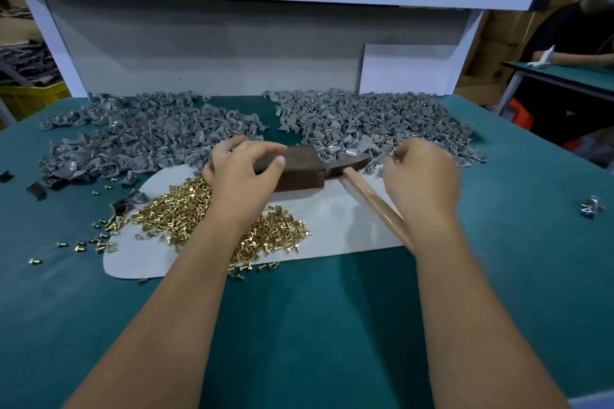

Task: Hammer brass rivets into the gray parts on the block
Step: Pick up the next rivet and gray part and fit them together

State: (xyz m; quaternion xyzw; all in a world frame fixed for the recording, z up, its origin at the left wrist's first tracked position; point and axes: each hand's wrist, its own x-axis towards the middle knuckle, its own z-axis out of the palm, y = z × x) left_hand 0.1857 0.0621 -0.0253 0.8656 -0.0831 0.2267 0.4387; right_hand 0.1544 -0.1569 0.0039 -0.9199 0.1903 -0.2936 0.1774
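Green table (332,325): left hand (241,173) grips block (295,169), right hand (422,176) curled, contents unclear, beside hammer (375,202).

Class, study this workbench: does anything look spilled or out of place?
Yes. Brass rivets have spilled off the white sheet onto the green mat, with strays at the left and front.

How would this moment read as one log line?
left hand on block | right hand at gray parts | hammer lying unheld
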